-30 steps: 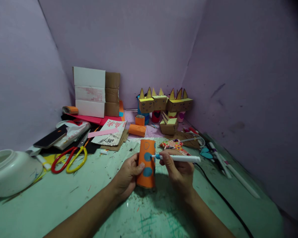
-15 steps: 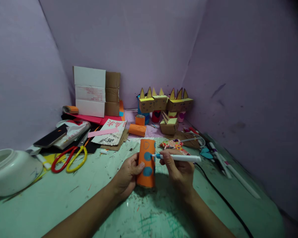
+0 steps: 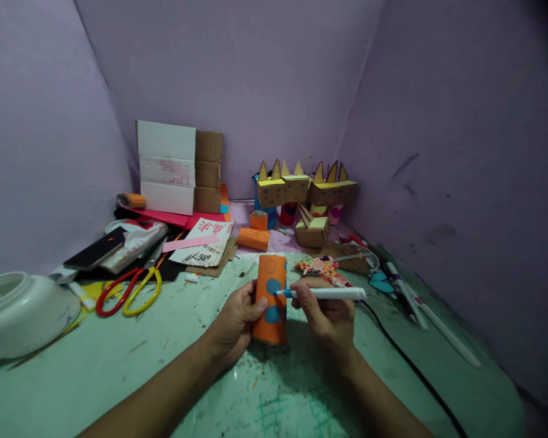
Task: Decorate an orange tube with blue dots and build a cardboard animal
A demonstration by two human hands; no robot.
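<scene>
My left hand (image 3: 235,316) grips an orange tube (image 3: 265,331) from its left side, thumb on the front. The tube stands upright, with blue filled spots, an unfilled outlined shape near its top, and more blue along the right edge. A white marker (image 3: 338,294) with a blue tip is pinched in my right hand (image 3: 326,313), to the right of the tube. Its tip meets the tube at the lower right of the upper filled spot.
Red-and-yellow scissors (image 3: 141,292) and a white pot (image 3: 25,316) lie left. Behind are cardboard (image 3: 167,140), orange rolls (image 3: 253,239) and horned box figures (image 3: 271,193). A black cable (image 3: 411,365), pens (image 3: 442,331) and a patterned item (image 3: 317,266) are to the right.
The marker has shifted slightly left and down, its tip moving from the spot's right edge to its lower right. My left hand keeps its grip on the tube.
</scene>
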